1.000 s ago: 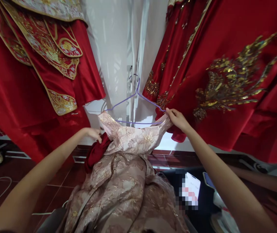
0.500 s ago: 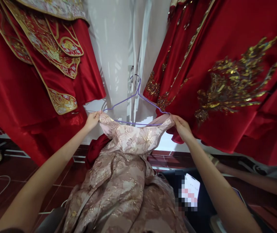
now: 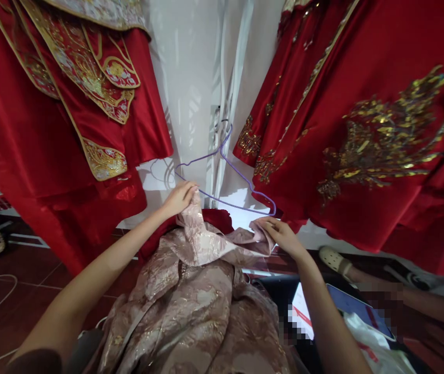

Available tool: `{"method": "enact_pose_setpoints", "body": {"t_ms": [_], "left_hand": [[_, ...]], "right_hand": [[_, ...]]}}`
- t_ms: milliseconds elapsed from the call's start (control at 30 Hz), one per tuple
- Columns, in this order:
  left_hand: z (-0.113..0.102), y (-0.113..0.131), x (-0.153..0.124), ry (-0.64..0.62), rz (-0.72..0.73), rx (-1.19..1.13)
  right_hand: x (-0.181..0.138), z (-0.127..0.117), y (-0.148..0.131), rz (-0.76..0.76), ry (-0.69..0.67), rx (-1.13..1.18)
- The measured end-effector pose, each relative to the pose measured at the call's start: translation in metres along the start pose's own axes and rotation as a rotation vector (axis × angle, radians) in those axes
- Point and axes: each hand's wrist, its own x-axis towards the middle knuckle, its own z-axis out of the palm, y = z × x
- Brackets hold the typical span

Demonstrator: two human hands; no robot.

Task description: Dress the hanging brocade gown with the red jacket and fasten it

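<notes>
A pinkish-beige floral dress (image 3: 206, 291) with gold threads spreads towards me, its bodice held up between my hands. My left hand (image 3: 182, 197) is closed on one shoulder strap, pulled upward. The other strap is pinched in my right hand (image 3: 280, 232), lower and to the right. Just above the bodice hangs a purple hanger (image 3: 225, 153), tilted down to the right, its hook up against a white pole. Both straps are off the hanger's ends. Dark red cloth (image 3: 222, 218) shows behind the bodice.
Red embroidered garments hang at left (image 3: 108, 114) and right (image 3: 303, 130). At lower right lie a lit phone (image 3: 300, 306), a tablet (image 3: 356, 309) and a plastic bag (image 3: 377, 343). Another person's leg (image 3: 420, 304) with a clog (image 3: 334, 259) reaches in. A white cable (image 3: 1, 301) lies on the floor.
The straps have come off the hanger's ends. My hands have moved closer together and the bodice has folded and dropped. The hanger now tilts. My right arm has shifted, uncovering the tablet.
</notes>
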Motion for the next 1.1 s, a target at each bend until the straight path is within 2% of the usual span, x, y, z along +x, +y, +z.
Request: {"method": "enact_pose_setpoints", "body": {"t_ms": [133, 233, 400, 500, 633, 767, 967, 1033, 1100], "left_hand": [[0.033, 0.024, 0.019, -0.149, 0.11, 0.023], [0.046, 0.027, 0.013, -0.171, 0.088, 0.06], [0.035, 0.024, 0.002, -0.168, 0.104, 0.09], [0.025, 0.025, 0.0, -0.179, 0.107, 0.132], [0.022, 0.034, 0.001, -0.203, 0.12, 0.163], [0.034, 0.055, 0.005, -0.229, 0.086, 0.112], [0.051, 0.085, 0.007, -0.143, 0.037, 0.124], [0.046, 0.084, 0.006, -0.106, 0.062, 0.074], [0.035, 0.07, 0.004, 0.005, 0.058, 0.038]], "right_hand": [[0.0, 0.005, -0.012, -0.024, -0.005, -0.03], [-0.002, 0.0, -0.008, 0.039, 0.119, -0.017], [-0.001, -0.01, -0.014, 0.147, 0.548, -0.006], [0.002, -0.01, -0.03, 0.149, 0.649, -0.03], [0.019, -0.011, -0.055, 0.058, 0.694, -0.156], [0.051, -0.01, -0.075, -0.055, 0.687, -0.302], [0.085, 0.003, -0.076, -0.205, 0.56, -0.3], [0.088, 0.002, -0.072, -0.225, 0.557, -0.256], [0.088, -0.002, -0.069, -0.222, 0.57, -0.21]]}}
